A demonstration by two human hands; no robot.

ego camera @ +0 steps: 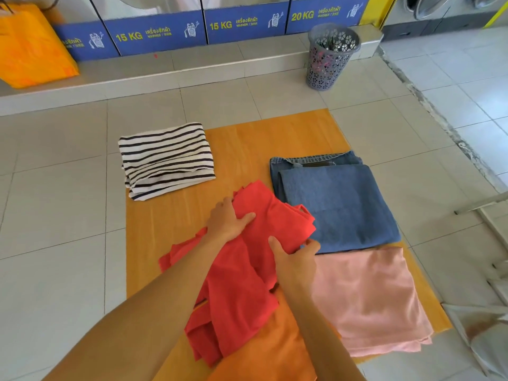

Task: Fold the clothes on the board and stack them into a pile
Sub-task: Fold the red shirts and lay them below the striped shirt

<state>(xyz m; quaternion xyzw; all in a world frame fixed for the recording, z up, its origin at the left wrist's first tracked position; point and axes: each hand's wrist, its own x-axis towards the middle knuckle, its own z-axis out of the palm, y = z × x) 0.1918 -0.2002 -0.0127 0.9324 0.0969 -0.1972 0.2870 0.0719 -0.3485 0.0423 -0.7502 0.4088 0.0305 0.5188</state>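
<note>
Head view, the only one. The orange board (242, 144) lies on the tiled floor, centre of frame. On it, lower centre, is the red garment (247, 276), crumpled and not yet folded. I judge it light, limp cloth that will sag and bunch wherever unsupported; best taken at hems or corners and spread flat before creasing.

My left hand (226, 221) lies on the garment's upper left part, thumb stretched across the fabric, fingers (224, 203) curled over its far edge, gripping it. My right hand (295, 261) grips the garment's right edge just beside the denim, thumb on top, fingers (313, 244) curled round the cloth.

Folded already: striped top (167, 160) at the board's upper left corner, partly overhanging the floor; blue jeans (338, 204) at right of centre; pink garment (368, 298) at lower right, touching the jeans. An orange cloth (264, 353) sits at the bottom edge under the red garment.
</note>
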